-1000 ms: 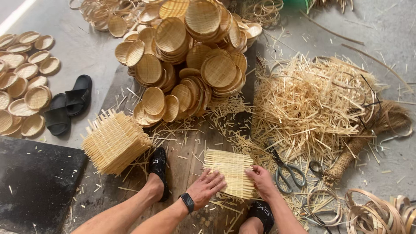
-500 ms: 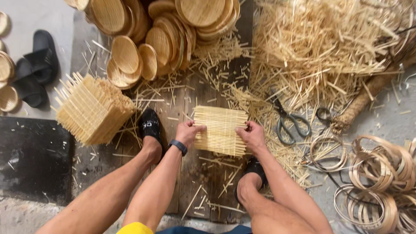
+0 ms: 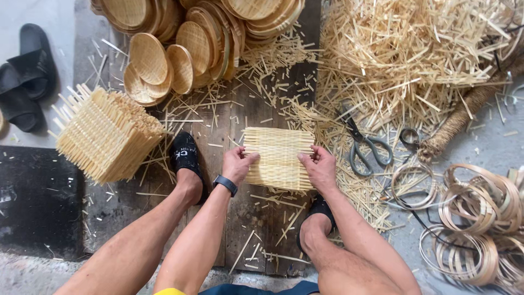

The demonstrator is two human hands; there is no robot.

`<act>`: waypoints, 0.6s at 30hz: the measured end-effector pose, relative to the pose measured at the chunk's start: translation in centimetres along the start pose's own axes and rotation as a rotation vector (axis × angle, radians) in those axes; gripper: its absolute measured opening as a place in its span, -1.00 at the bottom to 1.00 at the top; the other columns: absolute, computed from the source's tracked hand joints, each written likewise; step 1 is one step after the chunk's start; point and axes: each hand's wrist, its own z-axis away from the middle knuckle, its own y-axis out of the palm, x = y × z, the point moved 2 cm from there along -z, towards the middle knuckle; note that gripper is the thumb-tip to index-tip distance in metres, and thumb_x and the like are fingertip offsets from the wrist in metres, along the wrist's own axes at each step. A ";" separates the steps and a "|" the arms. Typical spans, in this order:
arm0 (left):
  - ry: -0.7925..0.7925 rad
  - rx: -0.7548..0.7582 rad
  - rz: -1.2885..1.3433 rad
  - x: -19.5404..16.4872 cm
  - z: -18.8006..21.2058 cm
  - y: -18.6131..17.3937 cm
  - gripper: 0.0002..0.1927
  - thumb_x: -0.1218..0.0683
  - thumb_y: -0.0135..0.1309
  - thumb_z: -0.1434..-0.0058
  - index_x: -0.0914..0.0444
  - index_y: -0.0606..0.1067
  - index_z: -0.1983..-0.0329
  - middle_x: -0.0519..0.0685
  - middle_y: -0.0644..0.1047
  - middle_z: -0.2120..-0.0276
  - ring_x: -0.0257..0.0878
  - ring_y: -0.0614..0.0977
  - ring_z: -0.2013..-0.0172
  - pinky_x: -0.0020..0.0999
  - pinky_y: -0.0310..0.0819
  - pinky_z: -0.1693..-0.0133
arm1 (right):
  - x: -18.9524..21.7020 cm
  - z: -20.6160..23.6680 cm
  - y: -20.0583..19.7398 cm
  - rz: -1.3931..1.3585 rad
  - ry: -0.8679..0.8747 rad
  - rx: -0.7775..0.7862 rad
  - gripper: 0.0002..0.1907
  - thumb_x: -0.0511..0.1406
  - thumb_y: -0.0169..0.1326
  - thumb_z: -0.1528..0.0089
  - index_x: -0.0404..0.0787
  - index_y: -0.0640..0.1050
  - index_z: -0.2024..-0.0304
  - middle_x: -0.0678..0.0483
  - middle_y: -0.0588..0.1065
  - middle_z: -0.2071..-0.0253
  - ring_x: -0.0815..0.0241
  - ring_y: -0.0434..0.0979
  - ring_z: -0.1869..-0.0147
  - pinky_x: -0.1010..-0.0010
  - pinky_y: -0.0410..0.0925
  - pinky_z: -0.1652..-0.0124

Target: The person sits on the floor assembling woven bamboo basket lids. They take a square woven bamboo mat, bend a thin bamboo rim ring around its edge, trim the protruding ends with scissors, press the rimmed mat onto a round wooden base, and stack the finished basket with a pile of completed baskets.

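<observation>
A square woven bamboo mat lies flat on a dark wooden board between my feet. My left hand presses on the mat's left edge, fingers curled over it; a black watch sits on that wrist. My right hand rests on the mat's right edge, fingertips on the weave. Both hands hold the mat against the board.
A stack of woven mats stands to the left. Round woven trays are piled at the top. Loose bamboo strips heap at the upper right, scissors beside them. Bamboo hoops lie right. Black sandals lie far left.
The view has tilted downward and moved closer. Both hands stay on the mat's two sides, and the mat lies in the same spot on the board.
</observation>
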 end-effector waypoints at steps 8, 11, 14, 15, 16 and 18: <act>0.136 -0.202 -0.365 -2.0 2.9 0.7 -0.37 0.12 0.32 -0.03 0.43 0.37 -0.13 0.23 0.59 0.05 -0.04 0.64 0.04 -0.15 0.52 -0.05 | -0.6 1.4 -0.3 0.110 -0.039 -0.097 -0.51 -0.27 0.36 -0.13 -0.41 0.56 -0.03 0.04 0.60 0.34 0.40 0.53 0.34 0.56 0.42 0.34; 0.970 -0.065 -0.791 -3.2 5.4 2.8 -0.08 0.08 0.35 0.15 0.48 0.32 -0.31 0.36 0.35 -0.27 0.30 0.26 -0.33 0.07 0.17 -0.28 | -0.4 2.3 -0.7 0.200 -0.105 -0.136 -0.55 -0.21 0.37 -0.13 -0.36 0.61 0.04 0.10 0.63 0.36 0.39 0.54 0.36 0.51 0.43 0.32; 0.815 0.420 -1.275 -1.7 5.9 5.4 -0.17 0.06 0.40 0.16 0.05 0.43 -0.28 0.13 0.21 -0.42 0.14 0.12 -0.43 0.02 0.01 -0.34 | -0.5 3.3 -0.6 0.200 -0.054 -0.154 -0.54 -0.22 0.35 -0.10 -0.35 0.60 0.03 0.09 0.60 0.38 0.37 0.55 0.36 0.49 0.44 0.33; 0.805 0.404 -1.297 -1.3 6.1 5.6 -0.19 0.05 0.39 0.14 0.00 0.44 -0.27 0.10 0.21 -0.42 0.12 0.13 -0.43 -0.01 0.03 -0.35 | -0.7 3.6 -0.7 0.162 -0.026 -0.128 -0.56 -0.23 0.34 -0.11 -0.35 0.59 0.04 0.09 0.60 0.38 0.36 0.55 0.36 0.49 0.43 0.33; 0.805 0.383 -1.324 -1.2 6.2 5.7 -0.21 0.04 0.39 0.13 -0.05 0.45 -0.26 0.07 0.21 -0.42 0.10 0.14 -0.42 -0.03 0.04 -0.36 | -0.8 3.7 -1.0 0.119 -0.007 -0.106 -0.57 -0.24 0.33 -0.12 -0.35 0.59 0.05 0.09 0.60 0.38 0.36 0.55 0.35 0.49 0.43 0.34; 0.770 0.358 -1.332 -1.0 6.2 5.8 -0.23 0.01 0.40 0.13 -0.13 0.47 -0.24 0.00 0.22 -0.43 0.03 0.17 -0.43 -0.10 0.08 -0.37 | -1.2 4.1 -3.0 0.038 -0.030 -0.144 -0.60 -0.24 0.34 -0.14 -0.32 0.58 0.05 0.07 0.58 0.39 0.34 0.54 0.34 0.50 0.43 0.33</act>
